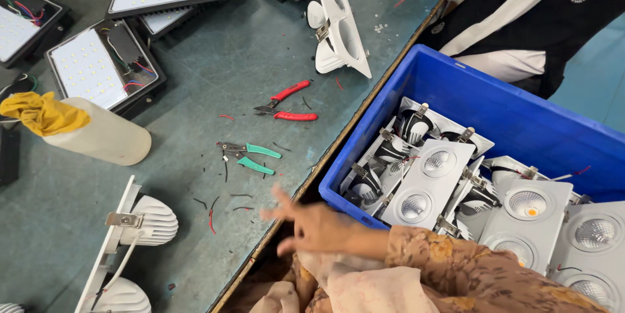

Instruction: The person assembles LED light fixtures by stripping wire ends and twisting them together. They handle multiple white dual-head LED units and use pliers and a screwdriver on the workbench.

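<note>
Now our right hand (312,225) hangs open, holding nothing, just left of the blue crate (495,108). Nearest, the green-handled pliers (250,157) lie lengthwise, jaws pointing away from that crate.

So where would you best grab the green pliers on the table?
By the two green handles, coming from the right, the table-edge side. The green pliers lie flat with handles splayed toward that edge and jaws pointing left, so a hand can close round both.

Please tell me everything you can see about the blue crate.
The blue crate looks like plain moulded plastic, rectangular, open at the top, with smooth walls. It sits upright beside the table edge, its corner near the right hand, which does not clearly touch it. Inside lie white twin downlights, piled at angles, some lens up, some showing clips.
</note>
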